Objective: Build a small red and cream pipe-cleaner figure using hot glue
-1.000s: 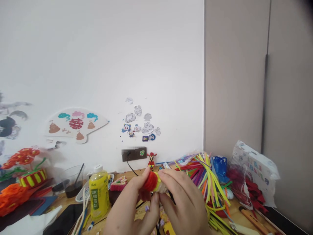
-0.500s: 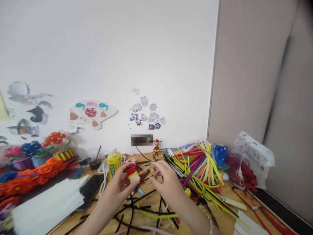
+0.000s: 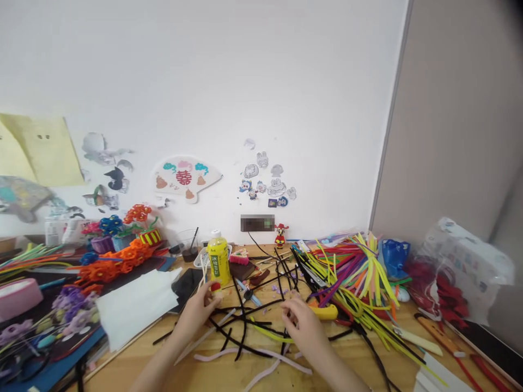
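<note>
My left hand (image 3: 200,307) is closed around a small fuzzy piece (image 3: 216,287) with red and pale yellow parts; my fingers hide much of it. Beyond that hand stands a yellow-labelled drink bottle (image 3: 218,258). My right hand (image 3: 301,320) hovers low over the table with loosely bent fingers, thumb and fingertips apart, and nothing visible between them. Black pipe cleaners (image 3: 244,321) lie scattered between both hands. Just right of my right hand is a yellow-handled tool (image 3: 326,312). Yellow-green pipe cleaners (image 3: 261,328) and pale lilac ones (image 3: 286,362) lie in front.
A small red figure (image 3: 280,237) stands against the wall. To the right spreads a heap of coloured pipe cleaners (image 3: 347,267). White sheets (image 3: 137,305) and orange fuzzy flowers (image 3: 116,260) lie left. A cup (image 3: 189,247) stands behind, and a plastic bag (image 3: 468,267) sits far right.
The view has swung left, showing more of the table's left side. My hands have moved farther apart and lower, the left still holding the red-and-yellow piece, which is now more hidden.
</note>
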### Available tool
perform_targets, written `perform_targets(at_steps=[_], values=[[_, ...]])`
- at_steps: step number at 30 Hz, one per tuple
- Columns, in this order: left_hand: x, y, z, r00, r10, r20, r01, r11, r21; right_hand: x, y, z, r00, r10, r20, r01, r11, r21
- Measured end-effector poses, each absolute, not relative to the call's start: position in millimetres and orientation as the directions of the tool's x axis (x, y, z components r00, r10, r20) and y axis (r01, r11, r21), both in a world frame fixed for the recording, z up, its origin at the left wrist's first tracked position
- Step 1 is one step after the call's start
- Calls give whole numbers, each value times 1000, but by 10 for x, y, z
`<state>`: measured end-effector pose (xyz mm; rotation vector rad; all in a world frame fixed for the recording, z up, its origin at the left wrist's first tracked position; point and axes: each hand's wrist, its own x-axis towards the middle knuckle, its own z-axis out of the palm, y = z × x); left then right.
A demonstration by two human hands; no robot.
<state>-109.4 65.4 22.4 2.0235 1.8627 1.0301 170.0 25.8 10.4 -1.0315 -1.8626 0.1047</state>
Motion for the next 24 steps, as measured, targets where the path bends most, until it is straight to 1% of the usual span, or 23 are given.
perform_targets(at_steps=[4,6,9,10,12,16,18,20,21,23,24], values=[[-1083,889,217,-39,937,348,837,-160,524,1727,275,118,-109,686,719,540,648,-537],[-1080,989,171,-59,938,342,857,-128,499,1744,290,125,-20,709,705,461,632,-623],[-1081,1104,78,-116,940,322,886,-49,461,1761,298,134,96,809,580,273,539,-797],[-1085,1131,51,-132,939,317,895,-25,446,1764,298,133,111,841,529,214,500,-839],[-1099,1166,15,-151,939,309,911,11,412,1766,296,123,126,881,456,136,441,-887],[-1146,1174,21,-163,938,305,932,45,359,1747,296,157,146,899,413,73,407,-911],[-1167,1155,50,-165,936,311,935,48,351,1730,267,285,147,904,401,-3,406,-914],[-1178,1127,93,-160,932,324,932,35,361,1726,175,501,126,907,402,-137,418,-898],[-1179,1110,122,-158,929,335,928,23,373,1738,94,622,88,900,427,-217,436,-874],[-1168,1067,204,-159,915,371,912,-8,410,1806,-141,818,-24,877,479,-381,435,-816],[-1156,1041,262,-165,903,398,901,-26,434,1862,-291,866,-85,871,484,-420,409,-810]])
